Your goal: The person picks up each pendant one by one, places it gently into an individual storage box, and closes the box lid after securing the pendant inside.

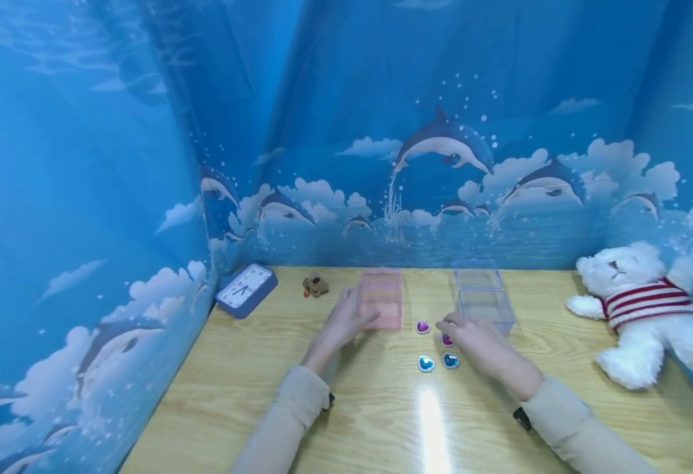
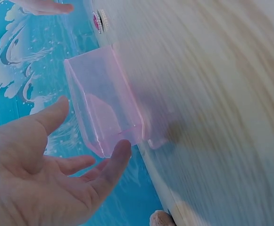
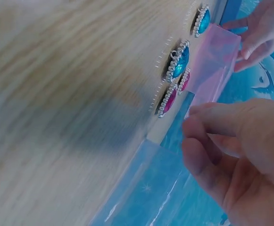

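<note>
Pink box (image 1: 381, 299) (translucent), striped bear (image 1: 648, 309)

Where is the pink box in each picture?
Head view: the pink box sits in the middle of the table, just past the left hand.
Left wrist view: the pink box is in the middle-left, above the open left hand.
Right wrist view: the pink box is at upper right, beside the heart gems.
Shared landmark: the left hand at the box.

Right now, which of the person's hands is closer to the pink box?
Left. The left hand is right beside the pink box, fingers open at its near corner. The right hand is farther off, by the heart gems and the clear box.
</note>
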### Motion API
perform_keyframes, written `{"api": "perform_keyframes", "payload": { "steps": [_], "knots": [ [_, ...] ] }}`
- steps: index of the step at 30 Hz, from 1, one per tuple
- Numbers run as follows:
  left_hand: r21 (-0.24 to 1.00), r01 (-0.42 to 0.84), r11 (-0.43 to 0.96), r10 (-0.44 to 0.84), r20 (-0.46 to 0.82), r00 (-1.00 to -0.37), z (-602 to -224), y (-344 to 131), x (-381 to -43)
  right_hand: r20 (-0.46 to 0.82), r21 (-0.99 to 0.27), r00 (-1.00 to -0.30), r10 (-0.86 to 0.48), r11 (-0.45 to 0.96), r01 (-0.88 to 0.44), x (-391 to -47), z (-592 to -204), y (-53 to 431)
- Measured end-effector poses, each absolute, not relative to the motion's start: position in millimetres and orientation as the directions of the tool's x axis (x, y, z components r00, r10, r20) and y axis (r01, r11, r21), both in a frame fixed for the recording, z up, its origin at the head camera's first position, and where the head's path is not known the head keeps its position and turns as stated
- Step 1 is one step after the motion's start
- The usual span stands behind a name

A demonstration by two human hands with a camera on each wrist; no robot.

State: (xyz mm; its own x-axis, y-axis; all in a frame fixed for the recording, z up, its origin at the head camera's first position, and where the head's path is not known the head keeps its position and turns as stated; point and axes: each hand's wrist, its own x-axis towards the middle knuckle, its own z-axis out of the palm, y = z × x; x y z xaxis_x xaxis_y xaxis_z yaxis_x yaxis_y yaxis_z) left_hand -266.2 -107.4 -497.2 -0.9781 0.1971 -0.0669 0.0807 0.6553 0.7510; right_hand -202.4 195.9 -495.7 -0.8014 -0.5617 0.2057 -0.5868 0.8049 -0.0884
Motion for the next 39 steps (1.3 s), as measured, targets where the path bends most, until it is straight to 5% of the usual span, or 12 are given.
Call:
{"api": "perform_keyframes", "payload": {
  "steps": [8,24,39],
  "knots": [
    [0.731,0.078,0.678,0.196,-0.077,-0.978,-500.3,-106.0,-267.6,0.217,-0.019,-0.744,-0.632,0.759,-0.651,-208.1,-502.1,189.8],
    [0.733,0.063,0.677,0.182,-0.084,-0.980,-501.8,-103.1,-266.7,0.187,-0.088,-0.769,-0.612,0.769,-0.633,-209.8,-507.7,187.9],
    [0.787,0.092,0.610,0.202,-0.042,-0.978,-504.9,-105.9,-270.2,0.447,-0.253,-0.733,-0.513,0.713,-0.654,-217.4,-503.8,182.4]
  ]
}}
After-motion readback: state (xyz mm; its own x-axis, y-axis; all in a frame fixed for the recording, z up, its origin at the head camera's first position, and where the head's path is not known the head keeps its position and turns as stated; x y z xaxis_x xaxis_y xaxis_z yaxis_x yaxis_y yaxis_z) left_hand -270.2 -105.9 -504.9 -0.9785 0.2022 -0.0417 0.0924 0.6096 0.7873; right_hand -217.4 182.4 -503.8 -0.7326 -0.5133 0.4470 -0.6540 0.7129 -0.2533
